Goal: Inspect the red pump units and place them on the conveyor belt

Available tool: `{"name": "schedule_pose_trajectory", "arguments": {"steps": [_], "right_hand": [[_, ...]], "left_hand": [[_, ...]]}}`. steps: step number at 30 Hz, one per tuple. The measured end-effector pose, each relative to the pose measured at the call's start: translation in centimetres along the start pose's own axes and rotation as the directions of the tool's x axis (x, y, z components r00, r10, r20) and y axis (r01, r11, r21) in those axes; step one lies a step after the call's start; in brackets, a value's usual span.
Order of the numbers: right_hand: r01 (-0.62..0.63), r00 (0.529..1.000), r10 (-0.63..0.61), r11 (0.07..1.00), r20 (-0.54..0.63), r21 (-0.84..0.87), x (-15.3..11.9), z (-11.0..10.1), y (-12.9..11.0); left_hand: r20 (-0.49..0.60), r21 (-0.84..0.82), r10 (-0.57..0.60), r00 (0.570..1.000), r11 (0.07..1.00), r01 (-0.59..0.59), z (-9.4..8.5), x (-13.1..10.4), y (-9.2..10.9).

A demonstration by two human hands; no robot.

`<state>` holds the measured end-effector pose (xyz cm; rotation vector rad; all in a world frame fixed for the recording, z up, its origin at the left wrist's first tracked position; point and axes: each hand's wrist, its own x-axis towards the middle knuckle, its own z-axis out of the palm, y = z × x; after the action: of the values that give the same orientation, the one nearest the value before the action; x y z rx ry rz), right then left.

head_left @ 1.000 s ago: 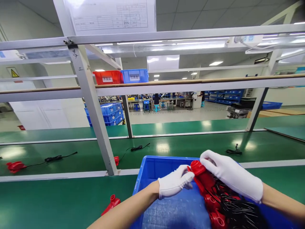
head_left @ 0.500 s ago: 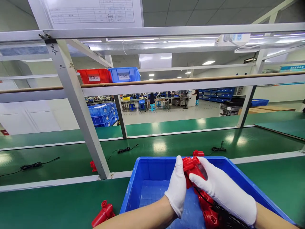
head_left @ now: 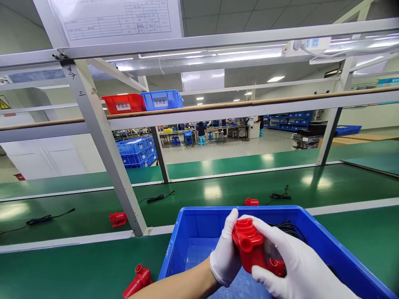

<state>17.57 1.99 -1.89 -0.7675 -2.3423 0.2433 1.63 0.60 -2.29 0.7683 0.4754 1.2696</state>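
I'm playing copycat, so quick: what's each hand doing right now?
Left hand: closed on one side of a red part, over the blue bin.
Right hand: closed on the same part's other side.

Red parts (head_left: 138,280), bin (head_left: 202,223) on green bench (head_left: 75,265)

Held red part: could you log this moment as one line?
left hand: holding red part | right hand: holding red part | place: over blue bin

Left glove (head_left: 225,259), right glove (head_left: 301,259): plain white, fingers (head_left: 271,232) covered; left forearm (head_left: 183,283) bare.
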Motion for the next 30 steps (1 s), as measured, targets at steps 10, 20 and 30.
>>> {"name": "schedule_pose_trajectory", "arguments": {"steps": [10, 20, 30], "right_hand": [[-0.268, 0.958, 0.254, 0.958, 0.135, 0.101, 0.9, -1.5, 0.0], [-0.036, 0.973, -0.023, 0.969, 0.232, 0.245, 0.8, -2.9, 0.9], [0.092, 0.953, -0.175, 0.944, 0.247, 0.316, 1.0, -4.4, 2.1]], "left_hand": [[0.071, 0.799, 0.541, 0.838, 0.472, -0.372, -0.4, -1.4, 0.9], [0.556, 0.736, 0.644, 0.525, -0.087, -0.672, -3.7, 0.5, 0.4], [0.269, 0.862, 0.338, 0.902, 0.334, -0.382, -2.6, 0.6, 0.3]]}}
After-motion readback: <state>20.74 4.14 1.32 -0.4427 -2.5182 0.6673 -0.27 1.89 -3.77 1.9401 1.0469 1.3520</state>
